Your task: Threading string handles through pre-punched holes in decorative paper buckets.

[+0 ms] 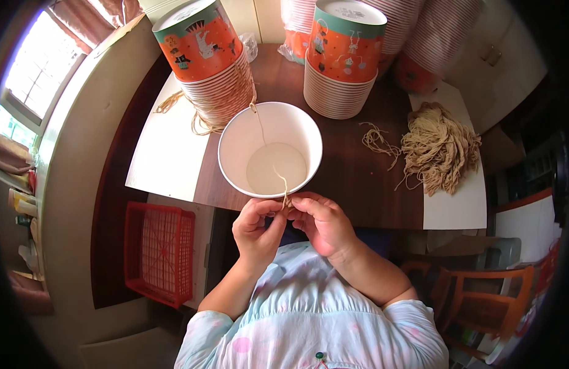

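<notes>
A white paper bucket (235,141) stands mouth up near the front edge of the table. One tan cord (282,174) runs through its inside, from a knot at the far rim to the near rim. My left hand (258,226) pinches the cord just outside the near rim. Close against it, my right hand (321,220) has its fingertips closed on the same piece of cord. The fingers partly hide the cord's end, so whether a knot is tied there cannot be made out.
Upside-down stacks of orange-and-green paper buckets stand behind, one at left (204,49) and one at right (346,46), with wrapped stacks (435,37) farther back. A heap of tan cords (441,147) lies at right. A red plastic basket (160,252) sits lower left, a wooden chair (490,301) lower right.
</notes>
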Motion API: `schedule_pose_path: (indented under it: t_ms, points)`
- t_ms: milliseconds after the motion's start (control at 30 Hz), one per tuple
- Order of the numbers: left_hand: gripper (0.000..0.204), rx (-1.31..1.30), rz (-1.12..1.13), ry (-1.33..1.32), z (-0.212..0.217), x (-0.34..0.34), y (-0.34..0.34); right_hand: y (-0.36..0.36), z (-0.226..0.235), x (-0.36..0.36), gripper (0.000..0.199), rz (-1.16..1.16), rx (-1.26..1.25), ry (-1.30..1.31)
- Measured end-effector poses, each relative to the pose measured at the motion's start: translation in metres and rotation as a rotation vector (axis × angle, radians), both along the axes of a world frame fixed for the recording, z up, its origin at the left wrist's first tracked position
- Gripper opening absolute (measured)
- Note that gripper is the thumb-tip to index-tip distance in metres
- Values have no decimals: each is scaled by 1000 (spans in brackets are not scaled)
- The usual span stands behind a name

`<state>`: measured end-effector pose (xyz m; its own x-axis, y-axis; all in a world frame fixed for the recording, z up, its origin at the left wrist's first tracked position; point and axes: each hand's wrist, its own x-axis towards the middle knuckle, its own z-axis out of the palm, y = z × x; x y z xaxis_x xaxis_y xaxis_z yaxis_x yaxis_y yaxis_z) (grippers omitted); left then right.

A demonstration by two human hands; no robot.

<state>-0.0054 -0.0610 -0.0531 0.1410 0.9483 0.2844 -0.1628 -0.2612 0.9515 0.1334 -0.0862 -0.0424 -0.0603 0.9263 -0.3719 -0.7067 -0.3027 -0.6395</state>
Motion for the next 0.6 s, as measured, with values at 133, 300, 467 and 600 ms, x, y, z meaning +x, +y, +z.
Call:
schedule_pose_path:
  t_ms: [133,300,467,600]
  points:
    - [17,159,66,142,3,0,0,0,4,0,16,0,14,-25]
    - [18,248,95,171,6,5,1,-2,9,-9,15,-107,152,-34]
    - [18,298,124,247,5,3,2,-2,5,-11,14,-138,179,-38]
    - [17,302,105,264,7,1,4,0,5,-9,16,-123,138,-23]
